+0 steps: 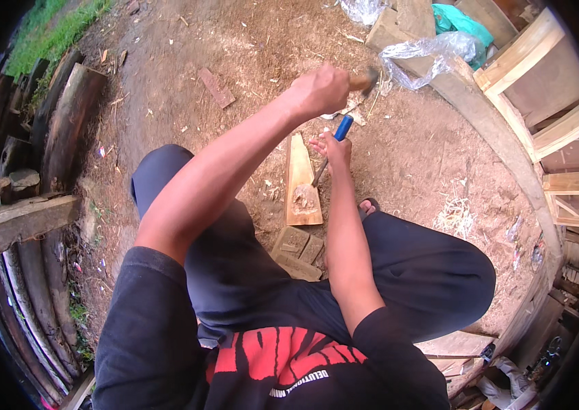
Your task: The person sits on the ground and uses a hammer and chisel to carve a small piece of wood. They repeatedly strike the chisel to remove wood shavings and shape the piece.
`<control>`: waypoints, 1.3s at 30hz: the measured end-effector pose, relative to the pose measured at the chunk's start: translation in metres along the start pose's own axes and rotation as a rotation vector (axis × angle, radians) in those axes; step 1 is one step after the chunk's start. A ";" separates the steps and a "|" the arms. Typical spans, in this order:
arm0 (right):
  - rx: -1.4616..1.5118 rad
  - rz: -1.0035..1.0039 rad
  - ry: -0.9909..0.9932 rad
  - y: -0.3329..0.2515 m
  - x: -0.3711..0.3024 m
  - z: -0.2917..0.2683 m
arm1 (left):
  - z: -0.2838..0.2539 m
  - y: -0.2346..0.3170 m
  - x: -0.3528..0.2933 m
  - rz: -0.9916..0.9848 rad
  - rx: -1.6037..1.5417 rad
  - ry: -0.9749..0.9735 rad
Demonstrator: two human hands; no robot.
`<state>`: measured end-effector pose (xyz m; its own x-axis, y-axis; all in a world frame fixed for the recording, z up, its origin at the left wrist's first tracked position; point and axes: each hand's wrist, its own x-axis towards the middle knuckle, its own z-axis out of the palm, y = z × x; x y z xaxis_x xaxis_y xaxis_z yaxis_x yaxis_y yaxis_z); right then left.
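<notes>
Left hand grips a hammer, right hand a chisel; logs lie at ten o'clock, wooden frames at two.

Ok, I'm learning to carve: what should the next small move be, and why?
Probably a light tap of the hammer on the blue-handled chisel: the left hand holds the hammer near the chisel, the right hand grips the chisel, and its tip appears to meet the wooden block beside the rough, chipped patch.

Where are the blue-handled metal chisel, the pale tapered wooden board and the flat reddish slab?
Blue-handled metal chisel [343, 128]: head view, handle.
Pale tapered wooden board [300, 172]: head view, upper face.
Flat reddish slab [216, 88]: head view, middle.
</notes>
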<state>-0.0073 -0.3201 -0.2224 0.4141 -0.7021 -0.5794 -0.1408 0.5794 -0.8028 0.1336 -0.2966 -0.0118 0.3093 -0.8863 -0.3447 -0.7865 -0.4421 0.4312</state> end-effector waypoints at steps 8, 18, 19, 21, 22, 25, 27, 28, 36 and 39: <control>0.014 -0.013 -0.003 0.000 0.000 0.001 | -0.003 -0.002 0.001 0.061 -0.074 0.198; 0.021 0.007 0.018 0.004 0.004 -0.002 | -0.006 0.008 -0.014 0.128 0.019 0.087; 0.033 -0.006 0.001 0.005 0.004 -0.004 | 0.002 0.002 -0.014 0.104 -0.003 0.015; 0.053 -0.034 -0.040 0.008 0.006 -0.006 | 0.013 -0.004 -0.017 0.061 -0.025 -0.009; 0.052 -0.051 -0.037 0.007 0.007 -0.005 | 0.015 -0.005 -0.019 0.041 -0.028 0.036; 0.042 -0.084 -0.033 0.006 -0.004 -0.003 | 0.005 -0.006 -0.029 -0.037 -0.088 0.007; 0.010 -0.101 -0.021 0.011 0.002 -0.010 | 0.008 -0.008 -0.037 -0.059 -0.057 0.039; -0.007 -0.110 -0.015 0.013 0.005 -0.013 | 0.011 -0.010 -0.043 -0.071 -0.042 0.055; -0.050 -0.166 0.007 0.017 0.003 -0.016 | 0.075 -0.037 -0.089 -0.232 0.097 -0.093; -0.068 -0.188 0.015 0.017 0.001 -0.015 | 0.111 -0.053 -0.093 -0.234 0.054 -0.147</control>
<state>-0.0228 -0.3170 -0.2391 0.4252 -0.8019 -0.4198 -0.1227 0.4084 -0.9045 0.0871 -0.1757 -0.0949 0.4084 -0.7298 -0.5482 -0.7313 -0.6210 0.2819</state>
